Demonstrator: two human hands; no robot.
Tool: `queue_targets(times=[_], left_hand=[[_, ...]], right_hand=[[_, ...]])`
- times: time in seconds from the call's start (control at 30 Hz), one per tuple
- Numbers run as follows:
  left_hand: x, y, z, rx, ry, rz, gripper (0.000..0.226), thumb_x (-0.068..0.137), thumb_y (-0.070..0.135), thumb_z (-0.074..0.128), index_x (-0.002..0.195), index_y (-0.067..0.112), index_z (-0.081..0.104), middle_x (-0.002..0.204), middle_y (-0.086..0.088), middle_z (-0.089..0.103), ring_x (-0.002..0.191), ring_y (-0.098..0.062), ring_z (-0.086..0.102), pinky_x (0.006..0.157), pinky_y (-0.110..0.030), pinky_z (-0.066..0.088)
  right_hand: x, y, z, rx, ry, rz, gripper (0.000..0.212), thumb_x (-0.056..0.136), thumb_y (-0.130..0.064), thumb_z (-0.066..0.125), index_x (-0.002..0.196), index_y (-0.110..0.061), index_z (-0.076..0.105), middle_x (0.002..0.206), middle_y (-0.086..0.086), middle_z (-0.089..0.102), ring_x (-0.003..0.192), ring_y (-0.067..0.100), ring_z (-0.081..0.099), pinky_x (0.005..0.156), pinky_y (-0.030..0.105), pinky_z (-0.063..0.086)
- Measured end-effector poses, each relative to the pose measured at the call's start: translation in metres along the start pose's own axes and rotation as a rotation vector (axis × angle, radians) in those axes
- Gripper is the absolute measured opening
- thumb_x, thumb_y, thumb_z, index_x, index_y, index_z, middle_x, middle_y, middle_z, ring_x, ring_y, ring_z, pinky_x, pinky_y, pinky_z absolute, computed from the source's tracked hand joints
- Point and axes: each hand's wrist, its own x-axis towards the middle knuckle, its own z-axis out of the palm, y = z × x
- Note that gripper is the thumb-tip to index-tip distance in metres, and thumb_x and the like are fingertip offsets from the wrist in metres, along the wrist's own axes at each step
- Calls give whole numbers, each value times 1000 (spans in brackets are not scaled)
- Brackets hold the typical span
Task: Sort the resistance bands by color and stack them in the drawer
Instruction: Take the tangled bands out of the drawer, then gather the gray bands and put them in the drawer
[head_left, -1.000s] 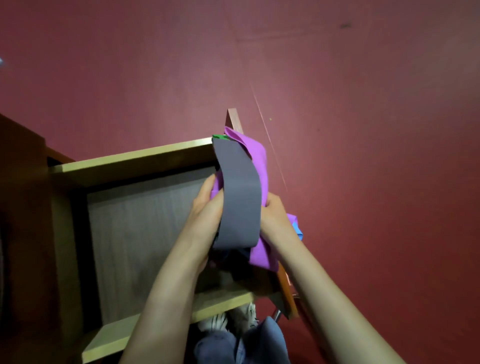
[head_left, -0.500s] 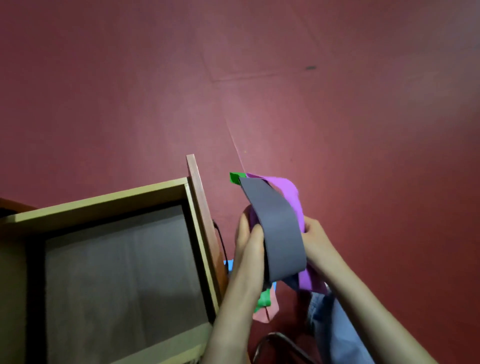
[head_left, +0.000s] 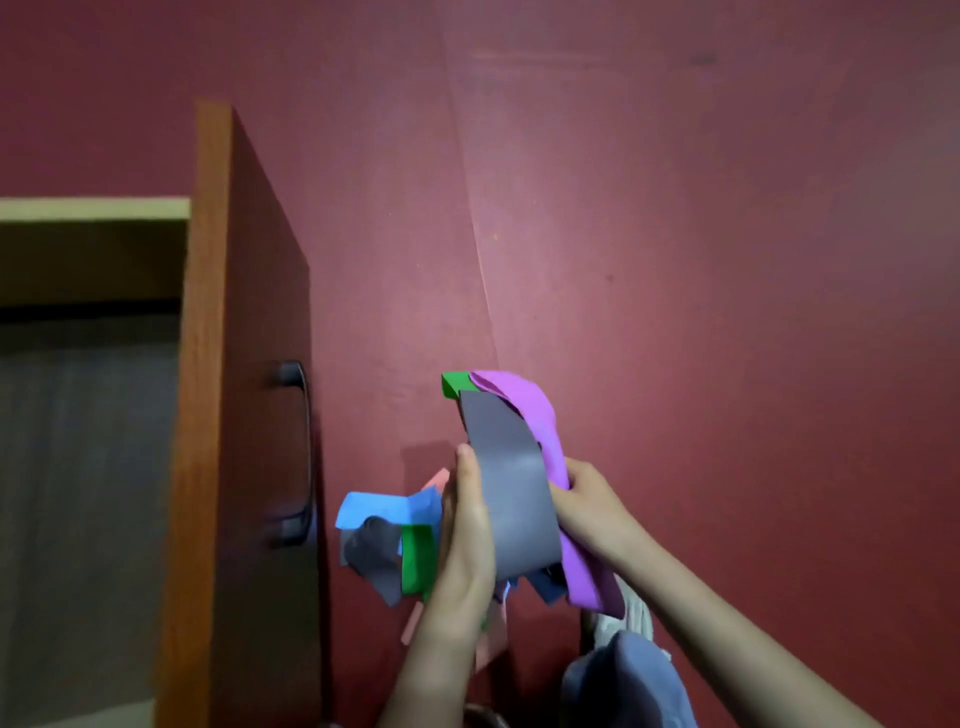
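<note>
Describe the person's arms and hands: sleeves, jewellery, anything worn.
Both forearms are bare right to the frame edge, with no sleeve showing. The left hand and right hand wear no gloves, and no rings, watch or bracelet can be seen. Fingernails look short and unpainted, though the picture is slightly blurred.

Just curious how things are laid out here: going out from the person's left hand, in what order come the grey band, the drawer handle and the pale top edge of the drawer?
1. Grey band, held against the left hand.
2. Dark drawer handle, to the left.
3. Pale drawer edge, upper left.
</note>
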Motion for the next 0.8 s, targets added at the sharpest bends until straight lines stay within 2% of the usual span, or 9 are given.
queue_targets(times=[0.03, 0.07, 0.17, 0.27, 0.33, 0.43, 0.53, 0.67, 0.8], left_hand=[[7, -6, 2, 39, 33, 21, 100, 38, 89, 40, 103, 17, 64, 94, -8, 66, 82, -28, 62, 69, -35, 49], [15, -13, 2, 88, 69, 40, 103, 38, 89, 39, 107, 17, 63, 101, -9, 66, 88, -29, 63, 74, -38, 51], [33, -38, -13, 130, 106, 99, 116, 32, 93, 44, 124, 22, 55, 133, -6, 55, 123, -28, 51, 107, -49, 37], [47, -51, -32, 219, 85, 208, 75, 66, 68, 51, 123, 19, 53, 131, -4, 56, 116, -22, 54, 105, -41, 39], [57, -60, -46, 303, 97, 265, 44, 77, 42, 58, 118, 30, 49, 127, -4, 56, 109, -20, 56, 99, -37, 42], [73, -73, -70, 728, 224, 279, 72, 73, 45, 53, 140, 33, 27, 150, -6, 30, 137, -24, 30, 114, -45, 22], [84, -84, -87, 1083, 399, 269, 64, 87, 32, 51, 143, 25, 22, 155, -9, 16, 143, -26, 10, 116, -46, 9], [91, -97, -101, 971, 456, 368, 57, 85, 16, 56, 137, 9, 34, 146, -17, 33, 138, -31, 23, 111, -39, 19], [111, -98, -116, 774, 435, 465, 38, 85, 3, 54, 122, 0, 48, 130, -21, 50, 122, -34, 43, 104, -38, 30]], right_hand=[[5, 14, 3, 22, -16, 1, 54, 51, -56, 50, 70, -7, 62, 72, -6, 57, 71, 2, 42, 62, 28, 41], [10, 24, 7, 32, -31, 11, 54, 51, -55, 50, 71, -6, 63, 74, -6, 59, 73, 3, 43, 63, 28, 42], [22, 59, 24, 40, -55, 31, 46, 56, -52, 55, 72, -10, 64, 78, -4, 62, 77, 4, 46, 67, 30, 45], [34, 84, 37, 6, -91, 47, 34, 68, -45, 57, 81, -15, 65, 90, 1, 68, 84, 7, 53, 83, 37, 51], [40, 98, 41, -20, -139, 91, 38, 70, -47, 60, 95, -18, 63, 106, 4, 69, 94, 13, 61, 91, 42, 51], [43, 112, 33, -173, -233, 190, 55, 80, -37, 63, 127, -21, 40, 127, 2, 52, 108, 21, 54, 79, 39, 52], [48, 126, 23, -561, -85, 178, 77, 82, -35, 61, 142, -13, 19, 147, 11, 31, 131, 27, 39, 102, 37, 38], [56, 140, 18, -425, 233, -3, 44, 84, -15, 56, 126, -5, 46, 133, 15, 48, 118, 29, 50, 98, 35, 38], [71, 141, 15, -271, 322, -68, 23, 83, -6, 53, 105, -5, 59, 105, 11, 62, 87, 20, 53, 79, 27, 39]])
